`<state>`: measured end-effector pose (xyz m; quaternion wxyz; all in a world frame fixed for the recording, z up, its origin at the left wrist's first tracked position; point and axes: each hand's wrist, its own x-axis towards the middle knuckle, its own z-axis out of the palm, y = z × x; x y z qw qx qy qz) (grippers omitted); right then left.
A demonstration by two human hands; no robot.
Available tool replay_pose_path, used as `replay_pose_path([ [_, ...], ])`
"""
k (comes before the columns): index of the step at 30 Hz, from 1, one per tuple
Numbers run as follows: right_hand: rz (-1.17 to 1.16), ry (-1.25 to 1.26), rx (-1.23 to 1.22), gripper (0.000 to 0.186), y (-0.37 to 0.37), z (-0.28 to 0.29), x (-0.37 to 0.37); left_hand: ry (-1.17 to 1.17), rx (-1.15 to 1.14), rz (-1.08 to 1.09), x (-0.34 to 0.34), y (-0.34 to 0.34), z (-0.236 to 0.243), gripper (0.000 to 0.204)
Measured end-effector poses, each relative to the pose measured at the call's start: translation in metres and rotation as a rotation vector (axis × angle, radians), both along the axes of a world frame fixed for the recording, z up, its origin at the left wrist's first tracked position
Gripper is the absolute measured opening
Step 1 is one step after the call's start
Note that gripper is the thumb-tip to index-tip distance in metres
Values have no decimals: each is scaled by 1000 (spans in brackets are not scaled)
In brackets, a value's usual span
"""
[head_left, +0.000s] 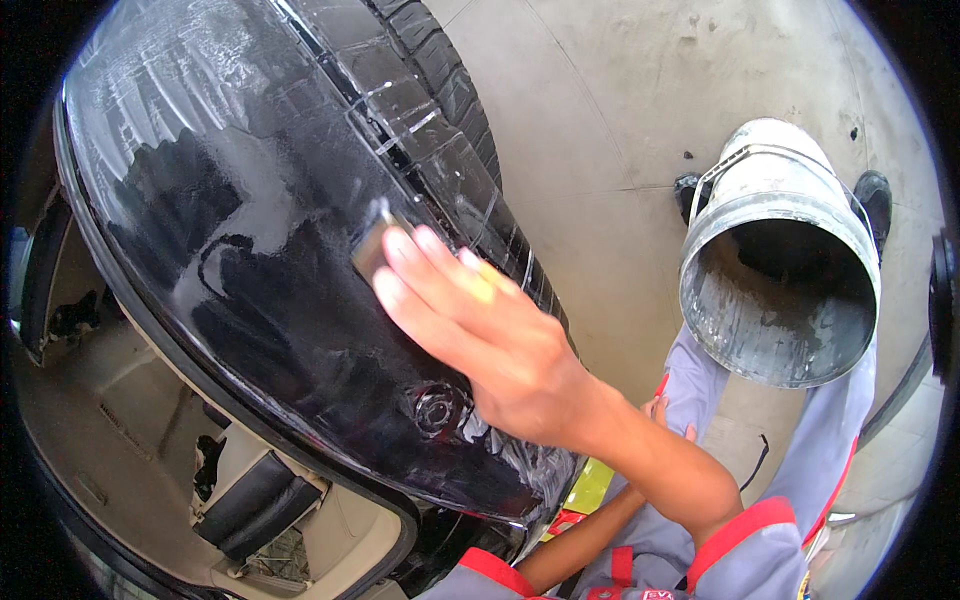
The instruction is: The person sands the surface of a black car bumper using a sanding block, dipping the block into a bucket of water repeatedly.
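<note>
My right hand [480,335] reaches across to the left, its fingers pressing a small brownish flat pad [370,252] onto a glossy black car body panel [310,330]. Motion blurs the fingertips and the pad, and a bit of yellow shows by the fingers. The panel looks wet, with whitish streaks over its far part. A round black fitting [435,408] sits in the panel below my hand. Beneath my right forearm, my left hand [660,412] rests on my grey trouser leg. Only some of its fingers show, apart from one another.
A white bucket [700,290], smeared and tilted, its dark inside facing me, stands by my legs. Beyond the panel's right edge is a black tyre [440,65]. An opening rim borders the beige car interior [130,390] at left. Concrete floor [590,130] lies at right.
</note>
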<state>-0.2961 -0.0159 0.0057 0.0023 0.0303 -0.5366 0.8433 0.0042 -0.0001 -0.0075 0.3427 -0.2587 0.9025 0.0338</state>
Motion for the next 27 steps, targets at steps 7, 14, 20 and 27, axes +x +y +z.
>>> replay_pose_path([
  [7, 18, 27, -12, 49, 5, -3, 20, -127, -79, -35, -1, -5, 0, 68],
  [14, -6, 180, 52, 48, 3, -23, 9, -148, -77, -13, 6, 0, 6, 68],
  [20, 71, 307, -49, 48, 6, -29, -6, -152, -78, -21, 6, 1, 7, 67],
  [27, 56, 275, -8, 50, 2, -25, -18, -170, -68, -22, 1, -3, 5, 67],
])
